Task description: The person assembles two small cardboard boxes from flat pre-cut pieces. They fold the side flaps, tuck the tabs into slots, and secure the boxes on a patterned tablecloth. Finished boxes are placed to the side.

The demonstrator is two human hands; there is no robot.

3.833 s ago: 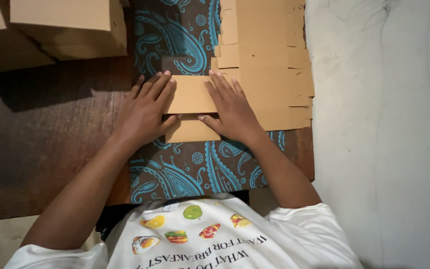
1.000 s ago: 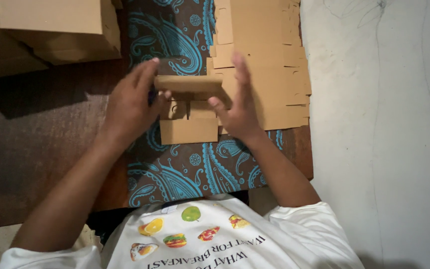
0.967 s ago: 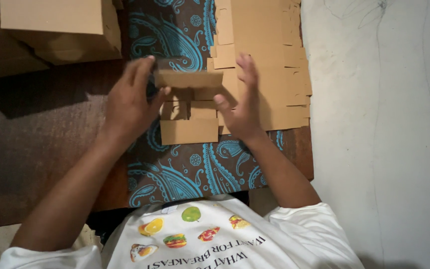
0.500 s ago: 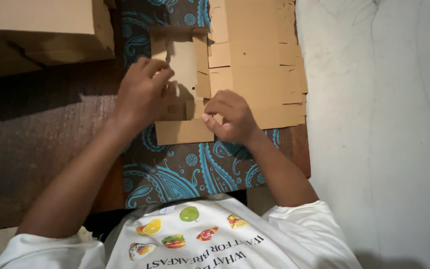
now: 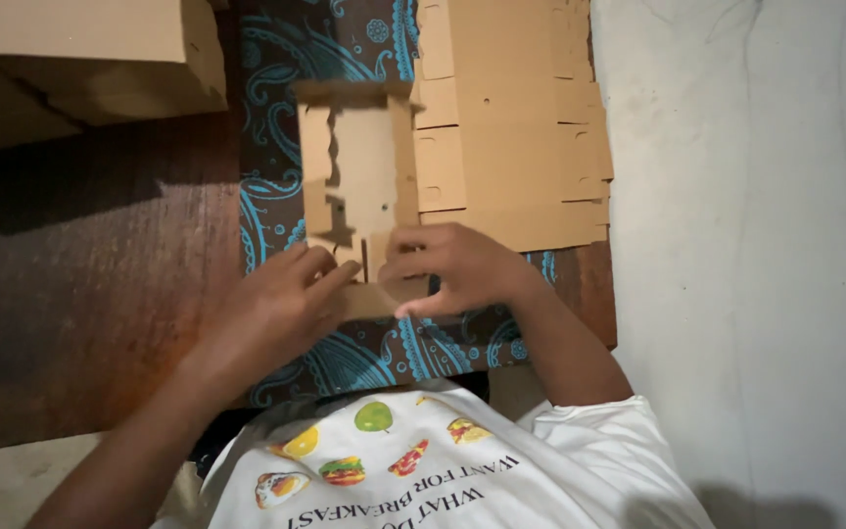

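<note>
A flat, die-cut cardboard box blank point(image 5: 364, 176) lies unfolded on a dark cloth with a blue paisley pattern point(image 5: 276, 206). Its near end is partly folded. My left hand point(image 5: 281, 304) presses on the near left flap, fingers pointing right. My right hand point(image 5: 452, 269) grips the near edge of the same blank, thumb and fingers curled over a folded flap. The two hands almost touch. The fold under the fingers is hidden.
A stack of flat cardboard blanks point(image 5: 516, 118) lies to the right of the open blank. Assembled cardboard boxes point(image 5: 90, 49) stand at the upper left on a brown wooden surface point(image 5: 80, 284). A pale floor point(image 5: 746, 245) fills the right side.
Earlier both hands pressed the blank flat, then lifted and folded it between them. Now it lies unfolded lengthwise away from me, and both hands have come down to its near end.
</note>
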